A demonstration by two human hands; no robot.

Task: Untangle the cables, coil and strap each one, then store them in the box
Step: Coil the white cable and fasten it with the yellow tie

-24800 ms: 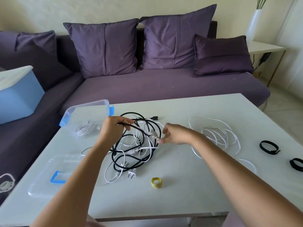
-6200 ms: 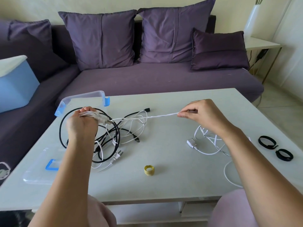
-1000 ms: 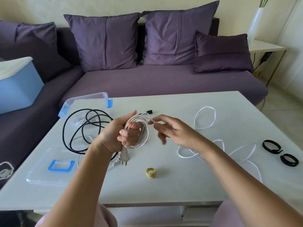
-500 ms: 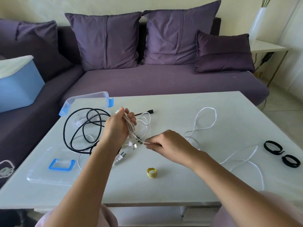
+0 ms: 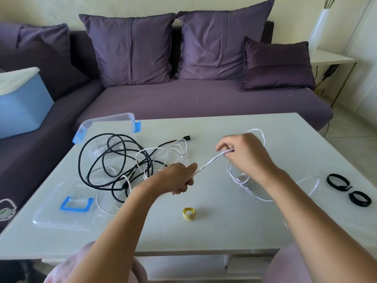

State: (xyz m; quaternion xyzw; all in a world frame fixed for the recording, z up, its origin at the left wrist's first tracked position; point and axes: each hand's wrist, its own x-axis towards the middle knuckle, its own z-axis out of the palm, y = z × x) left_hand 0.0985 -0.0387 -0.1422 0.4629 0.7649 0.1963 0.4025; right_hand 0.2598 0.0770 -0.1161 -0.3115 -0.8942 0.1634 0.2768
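- Stretching a white cable [image 5: 210, 161] taut between both hands, a person sits at a pale bench [image 5: 224, 231] in front of a purple sofa [image 5: 183, 99].
- The task looks to be in its early part. One pale coil [image 5: 100, 148] seems to lie inside the clear box [image 5: 110, 120] at the bench's far left, though it shows only faintly through the plastic.
- A black cable [image 5: 79, 166] sprawls in loose loops beside the box, crossed by white loops. Neither is coiled or strapped.
- A yellow strap [image 5: 188, 218] and two black straps [image 5: 328, 180] lie unused. The box lid [image 5: 61, 215] rests flat at the near left.
- Left hand [image 5: 179, 178]: fingers curled round the white cable, low over the bench.
- Right hand [image 5: 244, 154]: raised, thumb and fingertips pinching the same cable further along, its slack looping on the bench below.
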